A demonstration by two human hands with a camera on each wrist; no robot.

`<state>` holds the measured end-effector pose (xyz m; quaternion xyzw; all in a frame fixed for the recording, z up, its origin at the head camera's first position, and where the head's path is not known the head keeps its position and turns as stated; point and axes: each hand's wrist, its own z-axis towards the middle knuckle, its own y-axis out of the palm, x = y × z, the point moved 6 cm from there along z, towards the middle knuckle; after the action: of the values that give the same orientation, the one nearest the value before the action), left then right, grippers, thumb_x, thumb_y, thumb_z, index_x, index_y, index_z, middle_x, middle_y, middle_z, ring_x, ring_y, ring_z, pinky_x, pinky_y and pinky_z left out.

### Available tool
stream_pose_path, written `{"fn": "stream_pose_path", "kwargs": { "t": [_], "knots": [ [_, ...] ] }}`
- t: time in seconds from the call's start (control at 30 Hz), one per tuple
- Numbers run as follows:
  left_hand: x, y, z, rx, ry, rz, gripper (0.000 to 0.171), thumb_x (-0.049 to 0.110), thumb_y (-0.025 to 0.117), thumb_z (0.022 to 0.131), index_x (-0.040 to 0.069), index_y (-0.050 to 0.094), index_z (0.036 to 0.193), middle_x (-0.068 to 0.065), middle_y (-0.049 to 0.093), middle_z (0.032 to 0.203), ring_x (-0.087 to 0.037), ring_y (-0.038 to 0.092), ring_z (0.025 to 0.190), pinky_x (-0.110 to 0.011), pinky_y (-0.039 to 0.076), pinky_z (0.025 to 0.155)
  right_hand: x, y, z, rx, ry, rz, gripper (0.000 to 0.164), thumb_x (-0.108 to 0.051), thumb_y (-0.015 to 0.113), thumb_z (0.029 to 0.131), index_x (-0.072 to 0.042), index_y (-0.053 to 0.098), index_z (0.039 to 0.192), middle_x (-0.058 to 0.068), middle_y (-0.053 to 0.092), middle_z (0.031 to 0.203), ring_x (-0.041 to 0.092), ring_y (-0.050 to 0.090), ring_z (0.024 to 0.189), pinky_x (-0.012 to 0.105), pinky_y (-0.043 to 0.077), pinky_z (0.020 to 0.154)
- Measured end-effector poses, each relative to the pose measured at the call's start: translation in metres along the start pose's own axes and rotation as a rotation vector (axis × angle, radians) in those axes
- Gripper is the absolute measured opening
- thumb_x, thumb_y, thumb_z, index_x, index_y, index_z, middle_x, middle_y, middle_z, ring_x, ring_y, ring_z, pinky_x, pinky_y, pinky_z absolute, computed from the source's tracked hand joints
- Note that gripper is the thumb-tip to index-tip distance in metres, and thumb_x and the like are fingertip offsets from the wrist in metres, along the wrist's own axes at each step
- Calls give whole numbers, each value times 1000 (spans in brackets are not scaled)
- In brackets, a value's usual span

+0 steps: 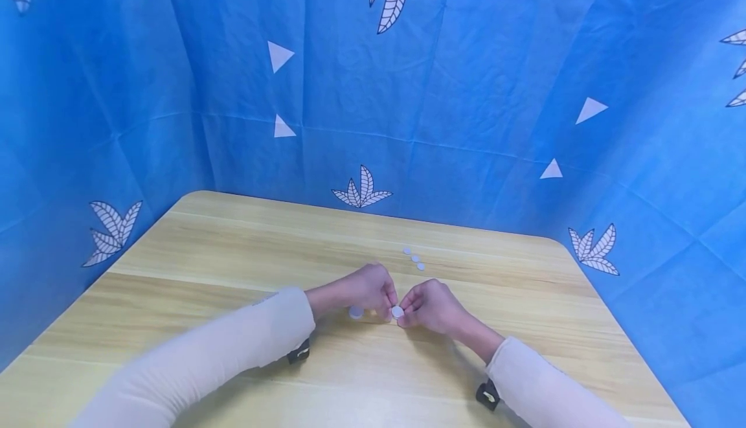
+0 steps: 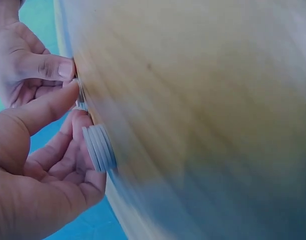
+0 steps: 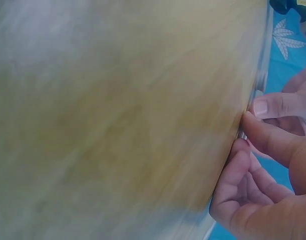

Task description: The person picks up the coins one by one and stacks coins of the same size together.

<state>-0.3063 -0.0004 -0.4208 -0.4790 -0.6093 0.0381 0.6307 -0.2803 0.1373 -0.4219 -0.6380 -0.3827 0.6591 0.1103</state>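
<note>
Between the two hands, near the table's middle, is a short stack of pale grey discs, flat like coins or counters. My left hand holds it from the left with thumb and fingertips. From the other side my right hand pinches the same stack. In the left wrist view its edge shows only as a sliver among the fingertips; in the right wrist view the fingers mostly hide it. A second stack of discs stands on the table right beside the left hand, also seen left of it in the head view.
Farther back on the wooden table lie three single discs in a slanting row. Blue cloth with white leaf and triangle prints hangs around the far and side edges. A dark wrist device sits under the right forearm.
</note>
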Motion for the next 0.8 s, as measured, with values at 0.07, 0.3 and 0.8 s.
{"fn": "stream_pose_path", "kwargs": {
  "t": [0.07,0.3,0.8],
  "knots": [
    [1,1,-1,2,-2,17,21,0,89,71,6,75,86,3,69,75,-14,64,71,-26,56,67,0,0,0,-2,-7,1,19,-4,88,75,-1,73,86,2,73,74,11,68,67,27,55,63],
    [2,3,-1,13,7,69,19,5,90,73,7,74,83,4,68,75,-12,61,74,-25,54,68,1,1,2,7,-20,0,18,-2,88,76,-1,73,86,2,73,74,11,68,67,25,55,63],
    [-3,6,1,42,23,41,18,6,91,73,9,75,81,4,68,73,-12,61,72,-24,54,67,0,2,1,32,17,4,17,0,88,75,-2,73,84,2,73,73,11,67,67,27,55,63]
  ]
}}
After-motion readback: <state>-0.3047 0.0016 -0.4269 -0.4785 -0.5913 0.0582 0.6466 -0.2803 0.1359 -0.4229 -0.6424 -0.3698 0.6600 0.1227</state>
